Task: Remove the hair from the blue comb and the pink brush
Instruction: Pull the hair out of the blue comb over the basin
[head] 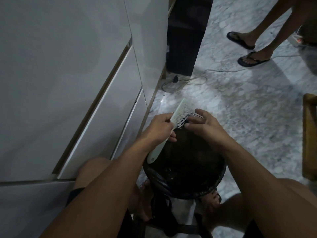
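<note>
A pale brush [180,115] with white bristles looks whitish in the dim light, so its colour is hard to tell. My left hand [158,128] grips it around the neck, handle pointing down toward me. My right hand [204,125] is beside the bristles, fingertips touching them, fingers spread. Both hands hover over a round black bin [221,184] lined with a dark bag. No second comb shows in this view.
White cabinet doors [77,83] fill the left. A dark speaker-like box [185,40] and loose cables [188,81] lie on the marble floor behind the bin. Another person's feet in flip-flops [247,48] stand at the upper right. A wooden piece [309,134] is at the right edge.
</note>
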Available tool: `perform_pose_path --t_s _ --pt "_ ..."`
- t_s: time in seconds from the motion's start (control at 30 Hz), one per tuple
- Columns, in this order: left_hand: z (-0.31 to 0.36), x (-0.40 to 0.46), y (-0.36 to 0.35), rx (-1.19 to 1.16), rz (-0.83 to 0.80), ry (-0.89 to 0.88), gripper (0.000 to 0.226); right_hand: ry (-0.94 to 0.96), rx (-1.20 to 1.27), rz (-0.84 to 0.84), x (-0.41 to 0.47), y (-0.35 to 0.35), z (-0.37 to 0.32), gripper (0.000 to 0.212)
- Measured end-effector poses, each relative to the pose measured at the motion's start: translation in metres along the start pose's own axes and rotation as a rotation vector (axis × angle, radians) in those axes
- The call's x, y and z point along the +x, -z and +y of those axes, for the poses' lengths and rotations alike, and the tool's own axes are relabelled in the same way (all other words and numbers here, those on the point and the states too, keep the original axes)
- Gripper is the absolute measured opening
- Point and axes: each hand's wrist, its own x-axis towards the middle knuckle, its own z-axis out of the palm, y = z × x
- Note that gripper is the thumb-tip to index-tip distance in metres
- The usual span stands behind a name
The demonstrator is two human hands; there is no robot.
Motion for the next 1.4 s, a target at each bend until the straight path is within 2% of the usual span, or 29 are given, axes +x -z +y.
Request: perform_pose_path --t_s 0.13,0.3,0.43,0.57,0.63,0.8,0.9,0.97,1.03,1.1,1.17,1.2,1.27,1.4 --pt "-0.001 -0.002 -0.005 0.005 0.004 -0.036 0.035 0.039 0.002 -0.109 -0.003 -0.005 -0.001 0.045" --pt "-0.003 -0.002 -0.003 0.068 0.125 -0.077 0.025 0.048 -0.033 -0.121 0.001 -0.003 0.004 0.045" --pt "-0.002 -0.002 -0.003 0.062 0.137 -0.123 0.027 0.032 -0.055 -0.141 0.003 -0.003 0.006 0.042" --pt "-0.003 -0.003 -0.003 0.034 0.122 -0.149 0.028 0.003 -0.12 -0.211 0.001 -0.003 0.007 0.027" --pt "-0.002 -0.003 -0.003 -0.006 0.139 -0.145 0.025 -0.027 -0.069 -0.219 0.001 -0.003 0.008 0.017" --pt "-0.004 0.002 0.002 -0.084 0.256 -0.088 0.021 -0.043 0.029 -0.15 0.005 0.001 0.007 0.029" --pt "-0.007 0.006 0.006 -0.116 0.289 -0.049 0.019 -0.042 0.099 0.035 0.011 0.004 0.006 0.033" --pt "-0.006 0.006 0.006 -0.127 0.274 -0.033 0.013 -0.028 0.021 0.181 0.015 0.007 0.008 0.034" --pt "-0.007 0.007 0.005 -0.117 0.259 -0.006 0.017 0.028 -0.248 0.24 0.02 0.013 0.015 0.026" --pt "-0.007 0.006 0.002 -0.102 0.252 0.023 0.015 0.049 -0.461 0.204 0.021 0.015 0.021 0.006" --pt "-0.006 0.005 0.0 -0.085 0.242 0.039 0.009 0.025 -0.458 0.196 0.02 0.013 0.024 0.023" --pt "-0.006 0.005 -0.001 -0.078 0.236 0.046 0.013 0.038 -0.416 0.216 0.017 0.011 0.021 0.028" --pt "-0.005 0.003 -0.003 -0.056 0.206 0.055 0.019 0.102 -0.338 0.238 0.012 0.007 0.013 0.028" --pt "-0.005 0.0 -0.003 0.04 0.098 0.073 0.027 0.116 -0.34 0.043 0.003 0.002 0.005 0.033"
